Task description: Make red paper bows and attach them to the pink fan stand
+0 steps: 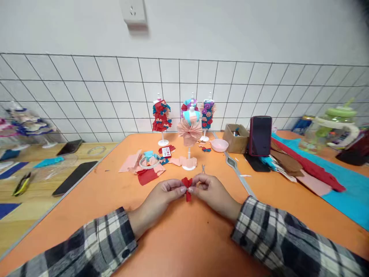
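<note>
Both hands meet over the near middle of the orange desk [184,238]. The left hand [165,196] and the right hand [211,192] each pinch one side of a small red crepe-paper bow [187,186], the grip closed on it from both sides (fingertips only). Just beyond lie red and pink paper scraps [144,169] and a white tape ring [149,161]. Farther off stand three small paper-dressed mannequins [190,115], a pink bowl [219,145] and an upright dark phone [260,135].
</note>
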Demonstrator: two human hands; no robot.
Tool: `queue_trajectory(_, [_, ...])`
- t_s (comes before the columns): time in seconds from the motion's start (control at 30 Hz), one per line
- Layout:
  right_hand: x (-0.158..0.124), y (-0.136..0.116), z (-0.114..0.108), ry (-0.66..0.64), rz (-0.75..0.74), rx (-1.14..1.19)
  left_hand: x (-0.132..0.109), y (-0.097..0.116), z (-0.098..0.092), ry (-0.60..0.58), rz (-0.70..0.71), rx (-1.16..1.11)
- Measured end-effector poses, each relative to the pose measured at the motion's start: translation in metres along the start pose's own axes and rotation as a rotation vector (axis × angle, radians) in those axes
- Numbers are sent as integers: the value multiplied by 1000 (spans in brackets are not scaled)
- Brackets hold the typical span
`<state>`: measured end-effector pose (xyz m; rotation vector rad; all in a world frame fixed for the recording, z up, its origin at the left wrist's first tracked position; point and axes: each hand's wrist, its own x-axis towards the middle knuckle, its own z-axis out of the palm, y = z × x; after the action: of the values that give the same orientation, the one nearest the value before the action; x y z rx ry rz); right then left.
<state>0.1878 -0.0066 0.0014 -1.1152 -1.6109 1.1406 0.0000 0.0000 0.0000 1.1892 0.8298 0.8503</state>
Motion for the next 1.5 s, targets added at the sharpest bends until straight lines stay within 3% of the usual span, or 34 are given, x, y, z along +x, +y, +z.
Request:
queue_trajectory(0.2, [1,-1,-4,-139,99,55,1,0,-3,-10,-1,-65])
queue_trajectory(0.4, [3,-2,-5,-14,161,99,2,3,-2,6,-66,-255])
queue_trajectory(0.47, [3,-2,-8,92,54,16,1,5,-2,-7,-115,-350])
queue_trajectory(0.53, [1,-5,-11,186,-167,-163,0,6,-2,-21,-168,-425])
queue_trajectory(0.63, [-3,-9,-12,224,-389,-316,-2,8,-2,-38,-231,-467])
queue_trajectory(0.77, [-3,-10,-7,134,-209,-184,-5,9,3,-50,-224,-359])
queue_trajectory(0.93, [3,-5,-4,126,-60,-189,-3,5,3,-6,-71,-134])
queue_trajectory(1.07, [6,-3,-5,81,73,28,1,2,-4,-12,10,-75])
queue_trajectory(1.23, [7,-2,-7,72,41,117,0,3,-7,-93,5,-44])
queue_trajectory(1.5, [3,-2,-3,-20,45,175,1,12,0,93,77,283])
